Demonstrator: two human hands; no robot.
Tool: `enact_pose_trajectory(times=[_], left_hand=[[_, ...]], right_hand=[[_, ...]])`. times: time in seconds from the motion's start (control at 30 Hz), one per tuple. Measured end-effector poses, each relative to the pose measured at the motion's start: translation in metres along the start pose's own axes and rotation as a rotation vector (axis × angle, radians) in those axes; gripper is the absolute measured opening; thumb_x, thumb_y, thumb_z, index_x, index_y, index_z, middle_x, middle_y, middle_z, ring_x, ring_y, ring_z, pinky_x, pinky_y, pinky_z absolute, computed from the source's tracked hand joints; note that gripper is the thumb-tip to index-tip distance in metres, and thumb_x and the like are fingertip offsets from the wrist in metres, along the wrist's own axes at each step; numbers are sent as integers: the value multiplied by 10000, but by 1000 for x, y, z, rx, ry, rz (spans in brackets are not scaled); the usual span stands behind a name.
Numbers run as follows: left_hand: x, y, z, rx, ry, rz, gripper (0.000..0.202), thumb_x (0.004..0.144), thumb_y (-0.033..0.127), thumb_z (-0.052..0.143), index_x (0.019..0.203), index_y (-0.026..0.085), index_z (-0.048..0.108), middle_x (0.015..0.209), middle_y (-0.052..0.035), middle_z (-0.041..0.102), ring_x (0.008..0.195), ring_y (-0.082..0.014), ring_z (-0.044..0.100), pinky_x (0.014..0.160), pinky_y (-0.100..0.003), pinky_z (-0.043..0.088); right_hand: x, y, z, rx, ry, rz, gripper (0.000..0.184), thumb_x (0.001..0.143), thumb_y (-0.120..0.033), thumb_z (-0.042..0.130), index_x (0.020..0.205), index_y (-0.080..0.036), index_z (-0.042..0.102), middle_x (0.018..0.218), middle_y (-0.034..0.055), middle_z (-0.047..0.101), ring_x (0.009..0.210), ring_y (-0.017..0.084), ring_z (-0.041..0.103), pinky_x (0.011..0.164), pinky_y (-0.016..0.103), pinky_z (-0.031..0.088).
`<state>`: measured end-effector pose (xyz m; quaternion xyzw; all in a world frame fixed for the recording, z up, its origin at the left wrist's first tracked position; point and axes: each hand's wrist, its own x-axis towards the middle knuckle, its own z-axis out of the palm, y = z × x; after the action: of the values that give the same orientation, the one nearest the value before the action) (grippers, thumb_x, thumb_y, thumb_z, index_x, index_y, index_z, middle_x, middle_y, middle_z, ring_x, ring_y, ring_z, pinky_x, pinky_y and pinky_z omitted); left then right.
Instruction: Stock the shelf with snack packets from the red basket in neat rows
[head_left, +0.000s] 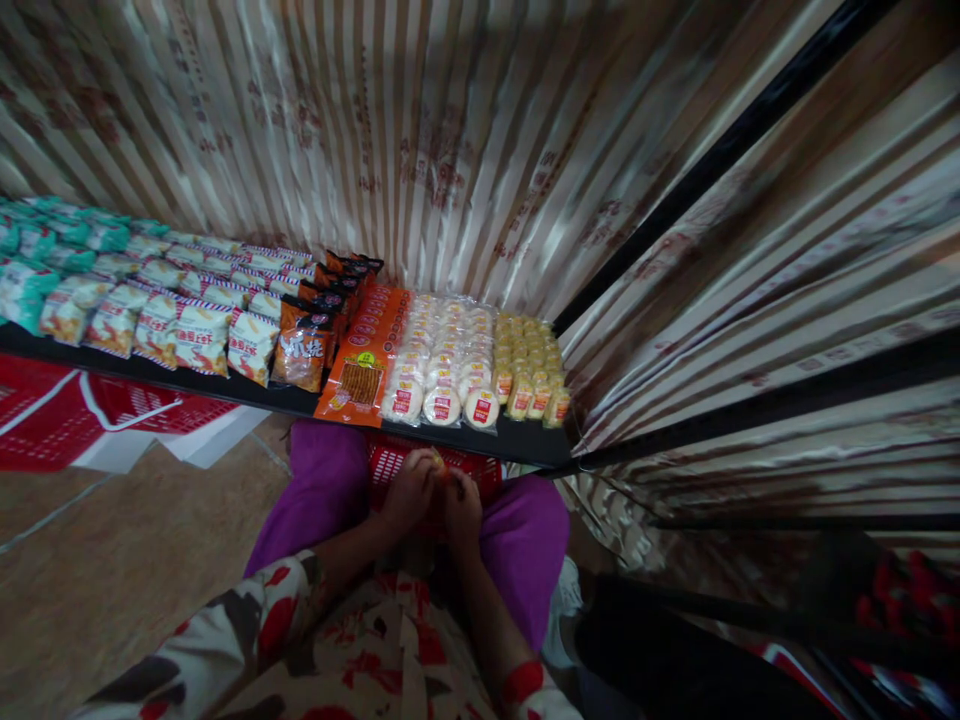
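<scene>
My left hand (412, 488) and my right hand (463, 508) meet just over a red basket (386, 460) between my knees. Both hands have their fingers closed. A small yellowish and orange packet (438, 459) shows at the fingertips, mostly covered by them; its exact kind is too dark and small to tell. Ahead of my hands, on the black shelf (517, 440), lie rows of round white packaged crackers (441, 405), small yellow snack packets (538, 395) and a flat orange snack bag (358, 378).
Further left on the shelf stand orange-black bags (302, 345), white snack bags (202, 335) and green bags (22, 290). Red baskets (37, 415) sit under the shelf. A striped curtain (420, 130) hangs behind; black poles (712, 135) cross at the right. Someone's dark-clothed leg (660, 650) is beside me.
</scene>
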<state>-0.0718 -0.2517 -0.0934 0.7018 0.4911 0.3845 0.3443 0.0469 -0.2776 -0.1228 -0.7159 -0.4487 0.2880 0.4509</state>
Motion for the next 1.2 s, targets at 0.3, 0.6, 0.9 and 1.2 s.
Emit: enact_pose_trajectory(times=[0.3,0.6,0.9,1.2], left_hand=[[11,8,-1,-29,-10,77,234,912,190,351,900,160,582,1008,-83,579,1003,-180,526,948,-342,441],[22,18,0,25,-66,153,261,910,190,330,913,165,590,1032,-79,581,1022,-179,522,972,-346,433],[45,38,5,100,-90,340,386,865,122,325,1201,102,514,1244,-138,542,1232,-197,442,1082,-389,354],[75,44,22,559,-89,509,372,858,150,390,1183,96,564,1432,-127,400,1403,-266,173,1102,-451,279]], right_hand=[[-4,-9,-3,-108,-38,-162,370,825,-392,420,1089,-185,577,1070,109,614,994,220,566,905,372,431],[2,-11,-11,-154,-41,-183,440,823,-456,457,1146,-175,556,1100,122,610,1025,233,555,924,390,426],[21,-14,-31,-198,224,-233,518,808,-529,484,1137,-138,570,1076,144,627,997,236,575,896,361,444],[55,-27,-57,-178,387,-202,544,804,-535,494,1155,-127,572,1047,149,626,913,216,600,816,347,492]])
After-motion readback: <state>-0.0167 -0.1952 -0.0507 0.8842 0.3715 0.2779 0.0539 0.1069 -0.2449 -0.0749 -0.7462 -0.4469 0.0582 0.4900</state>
